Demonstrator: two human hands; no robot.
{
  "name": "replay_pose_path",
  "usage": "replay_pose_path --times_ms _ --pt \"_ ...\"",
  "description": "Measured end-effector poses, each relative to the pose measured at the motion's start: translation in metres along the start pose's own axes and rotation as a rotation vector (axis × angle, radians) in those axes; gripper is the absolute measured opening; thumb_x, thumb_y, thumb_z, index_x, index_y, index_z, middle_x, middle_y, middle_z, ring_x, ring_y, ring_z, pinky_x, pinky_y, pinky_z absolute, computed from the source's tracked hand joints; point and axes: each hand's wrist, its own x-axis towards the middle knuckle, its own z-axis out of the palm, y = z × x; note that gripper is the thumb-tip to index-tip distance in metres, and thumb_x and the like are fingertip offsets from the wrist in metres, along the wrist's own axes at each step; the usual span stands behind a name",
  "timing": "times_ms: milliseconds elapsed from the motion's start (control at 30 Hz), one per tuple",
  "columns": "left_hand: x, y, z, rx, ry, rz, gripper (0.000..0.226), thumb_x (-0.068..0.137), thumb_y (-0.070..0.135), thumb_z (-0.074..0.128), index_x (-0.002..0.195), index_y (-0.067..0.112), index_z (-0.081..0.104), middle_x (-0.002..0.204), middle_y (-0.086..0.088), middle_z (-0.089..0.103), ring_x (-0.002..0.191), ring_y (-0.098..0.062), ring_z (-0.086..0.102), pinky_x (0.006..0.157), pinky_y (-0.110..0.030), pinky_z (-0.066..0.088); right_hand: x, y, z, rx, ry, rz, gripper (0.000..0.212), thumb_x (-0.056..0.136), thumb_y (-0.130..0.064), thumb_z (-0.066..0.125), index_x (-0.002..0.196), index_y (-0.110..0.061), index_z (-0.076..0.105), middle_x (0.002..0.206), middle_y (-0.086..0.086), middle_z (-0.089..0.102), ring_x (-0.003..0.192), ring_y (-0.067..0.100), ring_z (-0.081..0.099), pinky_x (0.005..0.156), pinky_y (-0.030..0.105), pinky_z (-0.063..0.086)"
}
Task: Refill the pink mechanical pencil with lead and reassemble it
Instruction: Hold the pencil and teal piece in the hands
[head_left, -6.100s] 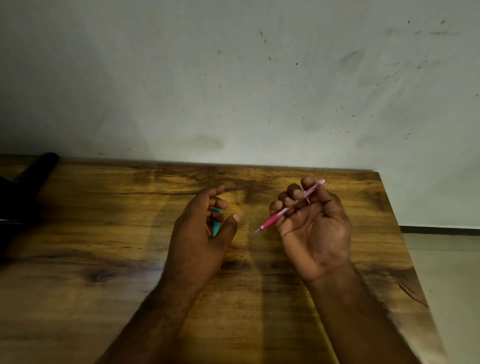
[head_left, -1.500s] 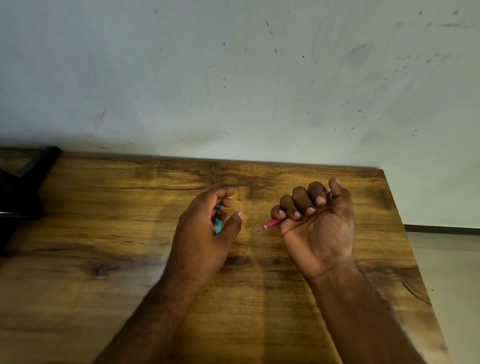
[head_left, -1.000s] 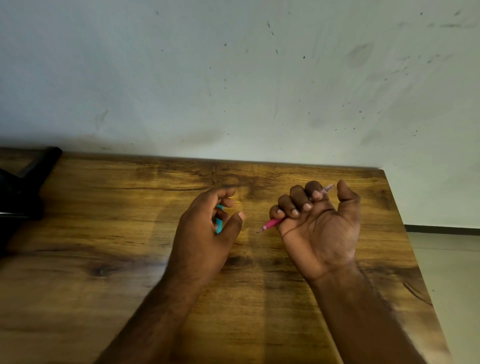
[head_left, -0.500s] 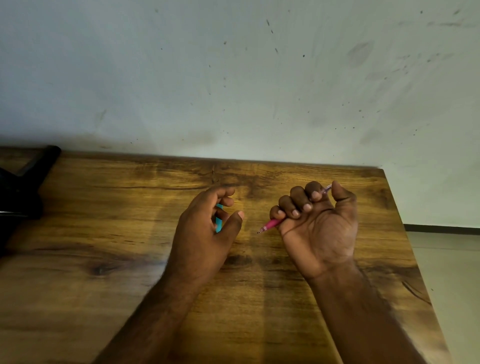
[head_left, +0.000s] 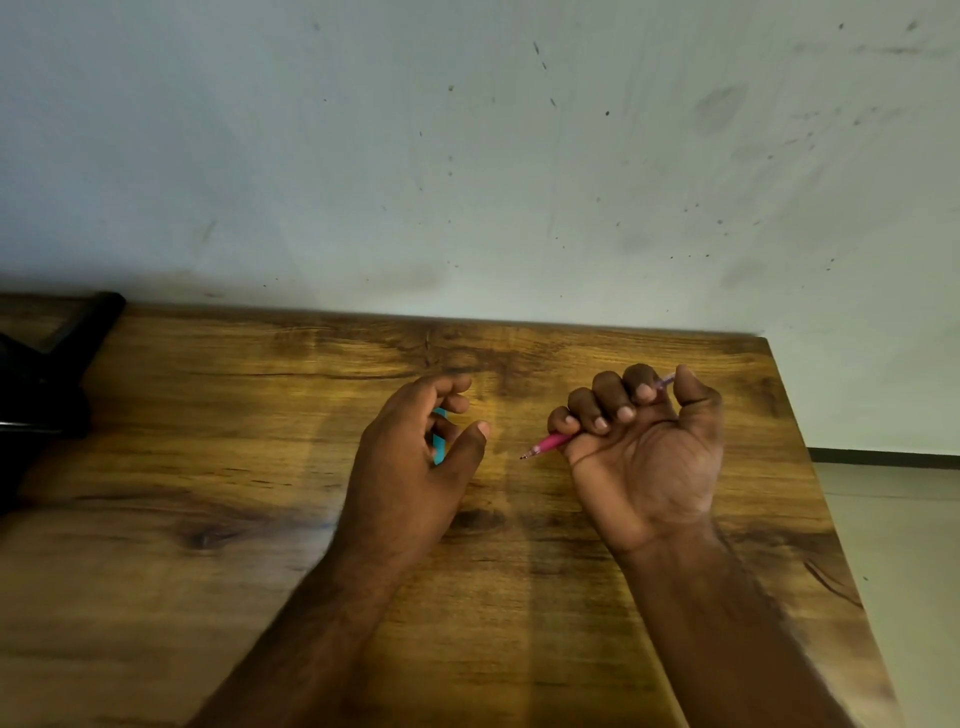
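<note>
Right hand (head_left: 644, 452) is fisted round the pink mechanical pencil (head_left: 551, 443), thumb on the cap end. Left hand (head_left: 415, 457) cups a teal lead case (head_left: 439, 448). The pencil looks light and stiff, so the barrel's probably the safest grip; the tip seems fragile.

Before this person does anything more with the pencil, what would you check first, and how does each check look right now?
1. Pink mechanical pencil gripped firmly: ok, the right hand is curled round it, tip pointing left.
2. Thumb on the pencil's back end: ok, it sits at the top by the clear end.
3. Lead showing at the tip: cannot tell, too small.
4. Turquoise item, perhaps the lead case, secured: ok, the left hand holds it, mostly hidden.
5. Case open or closed: cannot tell.
6. Wooden table under both hands to catch a dropped part: ok.
</note>
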Motion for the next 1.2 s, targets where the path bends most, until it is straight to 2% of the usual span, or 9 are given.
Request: replay_pose_path --times_ms 567,700,1100,1200 --pt "-0.0002 0.0000 0.0009 0.003 -0.002 -0.001 0.042 0.090 0.034 0.072 0.129 0.036 0.059 0.110 0.022 0.062 0.095 0.006 0.060 0.070 -0.008 0.047 0.0014 0.0016 0.0007 0.005 -0.017 0.029 0.045 0.101 -0.049 0.035 0.068 -0.021 0.047 0.064 -0.003 0.035 0.063 0.015 0.030 0.066 0.035 0.031" --pt "-0.0001 0.0002 0.0007 -0.001 -0.003 0.001 0.042 0.089 0.033 0.072 0.129 0.036 0.059 0.110 0.021 0.062 0.094 0.004 0.061 0.073 -0.011 0.047 0.0008 0.0010 0.0000 -0.010 -0.010 0.007 0.039 0.098 -0.045 0.038 0.067 -0.021 0.044 0.062 -0.004 0.033 0.062 0.015 0.028 0.064 0.035 0.031" --pt "-0.0004 0.0005 -0.0001 -0.007 -0.002 0.004 0.040 0.089 0.032 0.073 0.126 0.039 0.058 0.110 0.020 0.063 0.093 0.003 0.062 0.071 -0.010 0.048 0.0011 0.0016 0.0005 -0.003 -0.005 0.022 0.042 0.100 -0.048 0.037 0.070 -0.021 0.046 0.064 -0.003 0.034 0.062 0.015 0.031 0.066 0.035 0.032" --pt "-0.0002 0.0015 -0.0001 -0.007 -0.001 0.005 0.040 0.089 0.032 0.073 0.126 0.039 0.058 0.111 0.020 0.063 0.094 0.003 0.062 0.073 -0.011 0.048 0.0004 0.0020 0.0019 -0.024 0.006 0.001 0.035 0.095 -0.045 0.042 0.069 -0.021 0.043 0.062 -0.004 0.032 0.061 0.014 0.028 0.064 0.034 0.032"
